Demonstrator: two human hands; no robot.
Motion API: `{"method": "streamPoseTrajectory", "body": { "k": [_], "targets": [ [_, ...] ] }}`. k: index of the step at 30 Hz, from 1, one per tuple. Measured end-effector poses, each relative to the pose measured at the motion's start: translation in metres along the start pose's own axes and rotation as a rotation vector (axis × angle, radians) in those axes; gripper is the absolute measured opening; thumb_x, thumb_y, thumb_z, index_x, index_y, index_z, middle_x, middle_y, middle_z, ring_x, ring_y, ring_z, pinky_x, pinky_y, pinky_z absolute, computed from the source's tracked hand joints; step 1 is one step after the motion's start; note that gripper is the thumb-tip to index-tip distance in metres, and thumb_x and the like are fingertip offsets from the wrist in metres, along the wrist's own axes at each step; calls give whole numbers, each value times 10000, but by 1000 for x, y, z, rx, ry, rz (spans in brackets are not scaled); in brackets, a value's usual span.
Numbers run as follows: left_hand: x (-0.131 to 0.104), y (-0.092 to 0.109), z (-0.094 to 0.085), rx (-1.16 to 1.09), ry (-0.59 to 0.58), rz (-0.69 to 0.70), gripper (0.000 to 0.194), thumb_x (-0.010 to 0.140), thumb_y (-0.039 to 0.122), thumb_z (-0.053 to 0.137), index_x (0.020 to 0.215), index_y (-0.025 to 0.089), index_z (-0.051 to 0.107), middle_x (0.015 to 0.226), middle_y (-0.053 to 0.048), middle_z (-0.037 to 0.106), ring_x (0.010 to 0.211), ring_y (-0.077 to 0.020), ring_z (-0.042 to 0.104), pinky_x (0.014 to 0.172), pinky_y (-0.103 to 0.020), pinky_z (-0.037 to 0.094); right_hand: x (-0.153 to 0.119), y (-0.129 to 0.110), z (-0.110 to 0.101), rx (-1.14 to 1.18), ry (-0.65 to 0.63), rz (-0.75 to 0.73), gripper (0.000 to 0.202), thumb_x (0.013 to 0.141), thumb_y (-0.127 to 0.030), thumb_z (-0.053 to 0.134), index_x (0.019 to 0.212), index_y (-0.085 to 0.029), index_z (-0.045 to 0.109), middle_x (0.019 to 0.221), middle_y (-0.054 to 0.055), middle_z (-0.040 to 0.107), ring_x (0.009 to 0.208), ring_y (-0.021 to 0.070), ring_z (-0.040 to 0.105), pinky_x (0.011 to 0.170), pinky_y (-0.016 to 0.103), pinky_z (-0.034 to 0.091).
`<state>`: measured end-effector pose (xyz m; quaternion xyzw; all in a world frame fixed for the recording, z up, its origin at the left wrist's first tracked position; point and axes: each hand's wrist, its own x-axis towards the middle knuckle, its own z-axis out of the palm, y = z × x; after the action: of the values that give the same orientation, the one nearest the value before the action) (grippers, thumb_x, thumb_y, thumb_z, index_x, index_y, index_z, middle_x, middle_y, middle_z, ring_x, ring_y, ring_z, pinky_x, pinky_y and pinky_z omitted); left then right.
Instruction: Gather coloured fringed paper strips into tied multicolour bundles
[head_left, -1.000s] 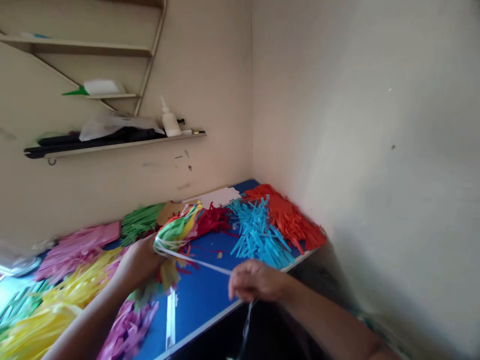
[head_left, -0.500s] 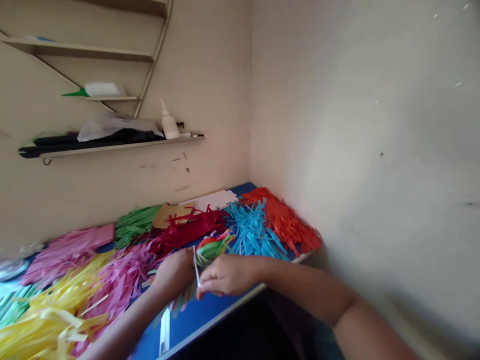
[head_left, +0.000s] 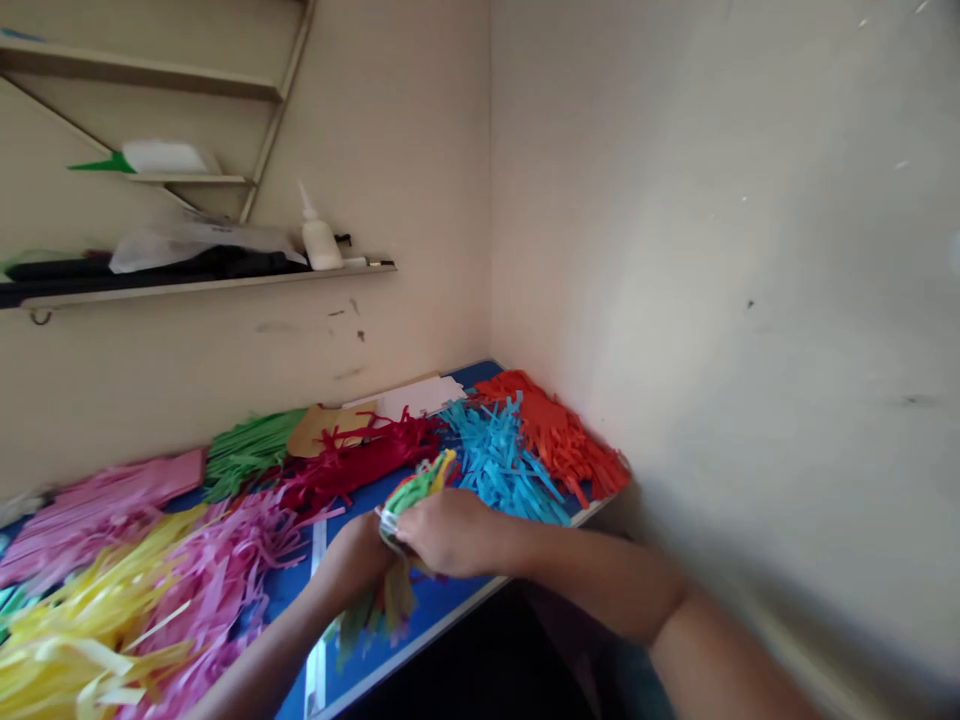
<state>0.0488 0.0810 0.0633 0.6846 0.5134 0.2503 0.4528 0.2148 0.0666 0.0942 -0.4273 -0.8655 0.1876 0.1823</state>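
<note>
Both hands are together over the near part of the table, at a tassel of multicolored paper strips. My left hand is closed around the tassel from the left; its fingers are mostly hidden behind it. The upper end, green, yellow and red, sticks up between the hands, and loose strips hang blurred below. A white string circles the tassel at its middle. My right hand is closed at the string, against the tassel's right side, with its fingertips partly hidden.
On the blue table lie fringed papers: yellow, pink, green, dark red, light blue and orange-red. Behind them is white paper. A wall shelf holds a white bottle.
The string, stretched straight down from the tassel to my right hand before, now lies around the tassel. My right hand has moved up close against it. The view has shifted slightly right.
</note>
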Motion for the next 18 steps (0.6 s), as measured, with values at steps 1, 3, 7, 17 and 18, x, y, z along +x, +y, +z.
{"method": "streamPoseTrajectory", "body": {
  "k": [1, 3, 7, 17, 18],
  "targets": [
    [0, -4, -1, -72, 14, -23, 182, 525, 299, 717, 662, 195, 658, 679, -39, 708, 741, -261, 667, 730, -349, 514, -10, 2, 10, 50, 105, 5, 199, 908, -224, 533, 883, -169, 722, 845, 75, 707, 787, 207, 627, 725, 290, 443],
    [-5, -12, 5, -233, 36, -75, 340, 553, 377, 711, 822, 170, 687, 762, -48, 732, 756, -257, 678, 723, -354, 530, -27, 11, 33, 228, 317, 70, 263, 957, -273, 489, 920, -183, 733, 873, 65, 704, 826, 190, 635, 780, 284, 466],
    [-6, -27, 38, -525, 98, -163, 423, 570, 467, 627, 838, 144, 678, 685, -55, 701, 694, -243, 684, 671, -344, 545, -29, 32, 74, 548, 576, 166, 358, 974, -377, 472, 1210, -204, 678, 1208, 106, 616, 1134, 208, 576, 1009, 327, 434],
    [21, -34, 42, -958, 88, -347, 383, 720, 438, 575, 952, 142, 646, 824, -118, 734, 821, -290, 729, 645, -379, 596, 28, 102, 62, 269, 346, 206, 399, 886, -119, 478, 1220, -187, 685, 1302, 97, 618, 1195, 204, 581, 1053, 340, 437],
    [19, -40, 44, -981, 114, -358, 408, 728, 464, 570, 986, 155, 639, 916, -126, 739, 907, -298, 723, 682, -388, 601, 31, 112, 60, 224, 335, 216, 400, 886, -113, 476, 1218, -184, 687, 1304, 104, 616, 1196, 210, 580, 1049, 346, 438]
  ]
}}
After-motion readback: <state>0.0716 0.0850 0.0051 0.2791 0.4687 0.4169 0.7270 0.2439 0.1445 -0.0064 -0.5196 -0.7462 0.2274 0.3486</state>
